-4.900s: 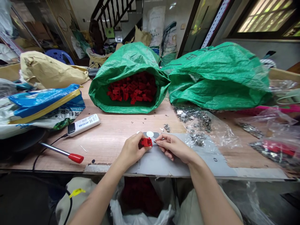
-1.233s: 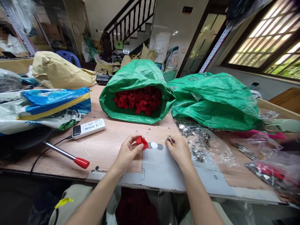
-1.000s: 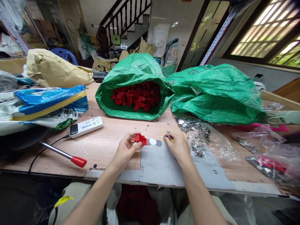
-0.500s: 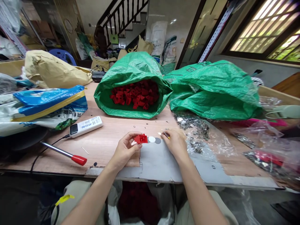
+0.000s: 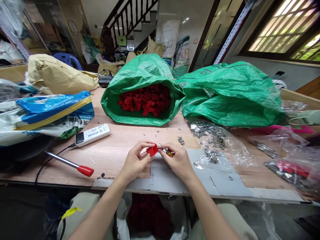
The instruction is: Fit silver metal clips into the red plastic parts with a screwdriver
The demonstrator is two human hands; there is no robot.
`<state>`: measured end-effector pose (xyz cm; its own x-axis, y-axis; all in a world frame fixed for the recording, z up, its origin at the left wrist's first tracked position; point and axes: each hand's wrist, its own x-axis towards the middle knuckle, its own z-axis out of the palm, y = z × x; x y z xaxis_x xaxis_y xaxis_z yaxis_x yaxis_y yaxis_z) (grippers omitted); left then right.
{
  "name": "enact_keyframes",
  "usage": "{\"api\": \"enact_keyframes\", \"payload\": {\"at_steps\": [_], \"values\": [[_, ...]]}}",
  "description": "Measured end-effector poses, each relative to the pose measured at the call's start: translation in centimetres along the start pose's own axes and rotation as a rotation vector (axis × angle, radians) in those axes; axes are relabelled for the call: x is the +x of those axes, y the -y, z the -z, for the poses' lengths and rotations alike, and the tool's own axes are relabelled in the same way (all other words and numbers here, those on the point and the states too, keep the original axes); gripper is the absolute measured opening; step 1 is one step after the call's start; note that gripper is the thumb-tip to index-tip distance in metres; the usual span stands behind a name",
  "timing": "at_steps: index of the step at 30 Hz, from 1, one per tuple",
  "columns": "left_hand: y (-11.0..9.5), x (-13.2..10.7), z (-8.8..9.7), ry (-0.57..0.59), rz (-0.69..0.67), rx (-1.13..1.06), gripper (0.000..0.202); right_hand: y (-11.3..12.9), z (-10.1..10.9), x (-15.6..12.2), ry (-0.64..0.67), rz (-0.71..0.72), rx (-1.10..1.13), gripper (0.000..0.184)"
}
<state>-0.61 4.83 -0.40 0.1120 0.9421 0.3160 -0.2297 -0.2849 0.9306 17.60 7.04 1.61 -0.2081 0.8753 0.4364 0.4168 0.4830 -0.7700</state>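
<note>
My left hand pinches a small red plastic part just above the table's front edge. My right hand is closed on a thin metal tool with a yellow bit, its tip pointing at the red part. The two hands nearly touch over a grey sheet on the wooden table. An open green sack full of red parts lies behind them. Small metal pieces lie to the right of my right hand.
A second green sack lies at the right, with clear plastic bags of metal pieces in front. At the left are a white remote, a red-handled tool, a blue-and-white bag and a brown paper bag.
My right hand came left from the metal pieces, bringing the tool tip up to the red part. My left hand turned the red part slightly and stayed in place.
</note>
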Motion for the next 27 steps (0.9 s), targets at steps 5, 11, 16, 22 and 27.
{"api": "enact_keyframes", "payload": {"at_steps": [5,11,16,22,27], "values": [[0.0,-0.1,0.0,-0.004,0.027,0.047,0.024,0.1,0.5,-0.4,-0.101,0.04,-0.004,0.008],[0.2,-0.2,0.0,0.011,0.016,0.069,0.025,0.0,-0.1,-0.5,0.006,0.124,0.03,0.009],[0.3,-0.2,0.0,0.02,0.021,0.075,0.026,-0.2,-0.4,-0.6,-0.009,0.149,0.052,0.012],[0.3,-0.2,0.0,0.025,0.018,0.07,0.024,-0.1,-0.5,-0.6,0.035,0.126,0.103,0.013],[0.1,-0.1,-0.1,0.007,0.015,0.041,0.024,-0.1,-0.3,-0.2,0.065,-0.106,0.253,0.016]]}}
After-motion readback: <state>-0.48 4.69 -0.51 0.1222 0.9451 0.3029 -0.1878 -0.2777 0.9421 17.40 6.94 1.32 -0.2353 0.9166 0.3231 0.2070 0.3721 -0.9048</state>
